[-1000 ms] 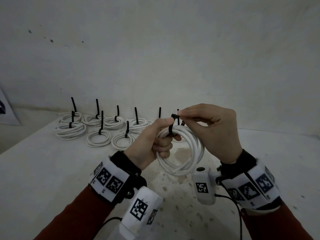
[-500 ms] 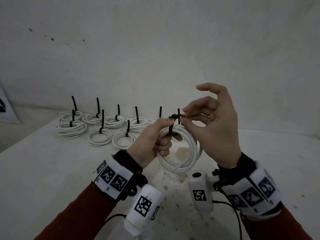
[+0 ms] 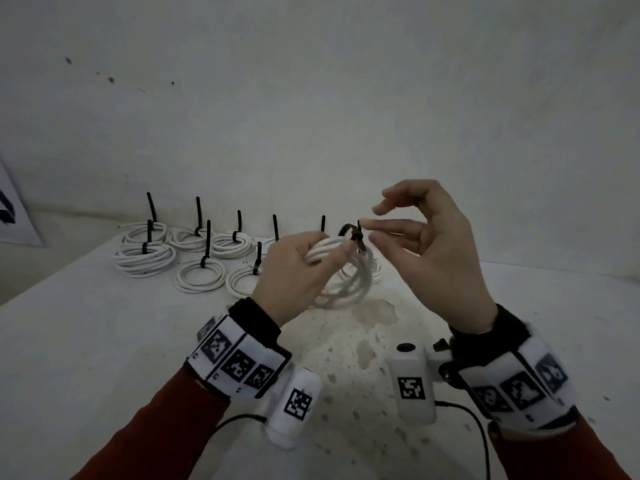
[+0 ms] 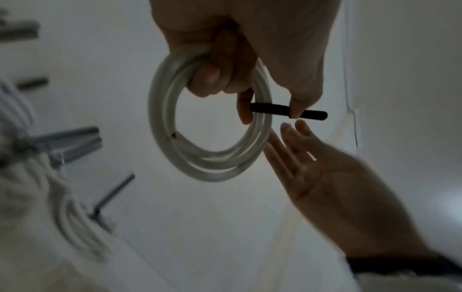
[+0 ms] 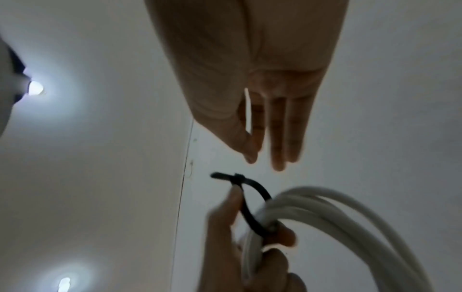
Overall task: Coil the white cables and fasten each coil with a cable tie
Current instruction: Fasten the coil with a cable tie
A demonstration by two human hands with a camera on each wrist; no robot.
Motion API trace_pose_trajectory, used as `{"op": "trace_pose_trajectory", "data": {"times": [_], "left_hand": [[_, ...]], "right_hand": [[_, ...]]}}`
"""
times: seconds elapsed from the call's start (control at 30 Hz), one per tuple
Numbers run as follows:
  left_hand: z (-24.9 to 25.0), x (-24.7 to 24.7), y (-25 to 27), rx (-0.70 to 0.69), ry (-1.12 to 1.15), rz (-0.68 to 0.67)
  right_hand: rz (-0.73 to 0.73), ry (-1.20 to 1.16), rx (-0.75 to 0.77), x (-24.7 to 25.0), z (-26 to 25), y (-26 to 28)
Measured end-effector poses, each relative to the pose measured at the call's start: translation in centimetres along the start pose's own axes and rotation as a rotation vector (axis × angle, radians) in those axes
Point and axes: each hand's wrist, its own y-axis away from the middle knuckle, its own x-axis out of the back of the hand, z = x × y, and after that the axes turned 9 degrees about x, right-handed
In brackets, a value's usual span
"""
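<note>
From the head view, the left hand (image 3: 294, 268) holds the coil (image 3: 346, 271) up over the table (image 3: 86, 341). Its grip is tight around the white loops, so they cannot spring apart. The tie (image 3: 356, 235) sits right at the grip, wrapped around the loops. The right hand (image 3: 436, 251) is just beside the tie with its fingers loose and holding nothing. I think it is about to pinch the tail and pull. Far past the grip, tied coils (image 3: 194, 258) lie on the table.

From the left wrist, the coil (image 4: 210, 126) hangs below the grip. A fingertip (image 4: 298, 110) pins the tie (image 4: 287, 111) so it stays put.

From the right wrist, the tie (image 5: 250, 197) makes a slack loop over the coil (image 5: 325, 213), not yet pulled snug. The right fingers (image 5: 277, 138) hover close, apart from it.
</note>
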Motion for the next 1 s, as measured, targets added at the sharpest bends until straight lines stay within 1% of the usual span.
{"op": "trace_pose_trajectory", "data": {"times": [0.03, 0.07, 0.1, 0.17, 0.23, 0.27, 0.4, 0.5, 0.6, 0.7, 0.83, 1.0], "left_hand": [[-0.3, 0.5, -0.2, -0.102, -0.139, 0.080], [-0.5, 1.0, -0.4, -0.181, -0.228, 0.147], [-0.5, 1.6, -0.5, -0.239, -0.264, 0.192], [-0.5, 2.2, -0.7, -0.303, -0.267, 0.240], [-0.5, 2.4, -0.8, -0.334, -0.264, 0.251], [-0.5, 2.4, -0.8, -0.348, -0.273, 0.252], [-0.4, 2.2, -0.7, -0.394, -0.305, 0.251], [-0.3, 2.0, -0.6, -0.378, -0.283, 0.258], [-0.1, 1.8, -0.4, -0.343, -0.242, 0.258], [-0.3, 1.5, -0.4, -0.281, -0.204, 0.231], [-0.9, 1.5, -0.8, -0.214, -0.210, 0.249], [-1.5, 2.5, -1.7, -0.116, -0.131, 0.277]], "right_hand": [[0.018, 0.018, -0.083, 0.2, 0.0, -0.1], [0.013, 0.027, -0.161, 0.3, -0.2, -0.2], [-0.019, 0.012, -0.249, 0.3, -0.4, -0.3], [-0.111, -0.042, -0.391, 0.1, -0.7, -0.1], [-0.177, -0.113, -0.451, -0.3, -1.0, 0.0], [-0.194, -0.149, -0.457, -0.4, -1.0, 0.1], [-0.198, -0.268, -0.500, -0.9, -0.5, 0.3], [-0.194, -0.358, -0.530, -1.2, -0.4, 0.4], [-0.193, -0.395, -0.524, -1.4, -0.4, 0.5], [-0.203, -0.373, -0.491, -1.4, -0.4, 0.5], [-0.231, -0.345, -0.458, -1.5, -0.7, 0.7], [-0.290, -0.243, -0.374, -2.7, -1.3, 1.5]]}}
